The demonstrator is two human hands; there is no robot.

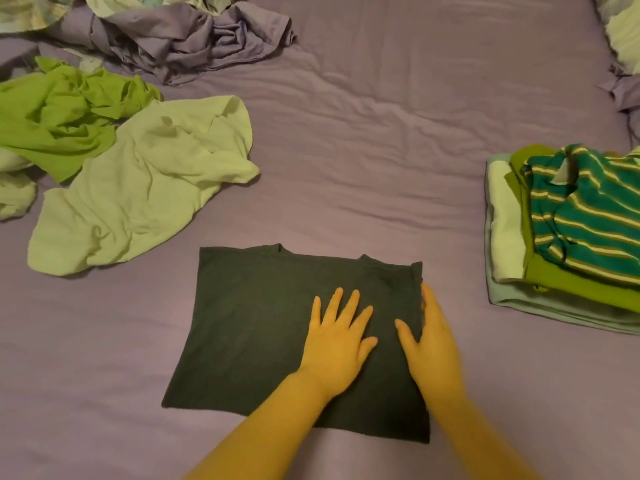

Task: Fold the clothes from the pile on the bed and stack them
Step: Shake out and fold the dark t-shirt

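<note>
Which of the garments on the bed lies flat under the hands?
The dark T-shirt: it is spread flat, left hand pressing on it, right hand at its edge. The other unfolded clothes lie crumpled.

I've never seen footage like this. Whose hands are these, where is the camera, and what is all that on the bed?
There is no machine here. A person wears a wide-angle camera on the head, so this single picture looks forward and down at their own two hands. The left hand lies flat, fingers spread, on a dark shirt that is partly folded on the purple bedsheet. The right hand rests along that shirt's right edge; whether it grips the edge is hard to tell. To the left lie unfolded clothes: a pale green shirt and a bright green garment, with crumpled purple fabric behind. To the right sits the folded stack, a striped teal shirt on top.
</note>
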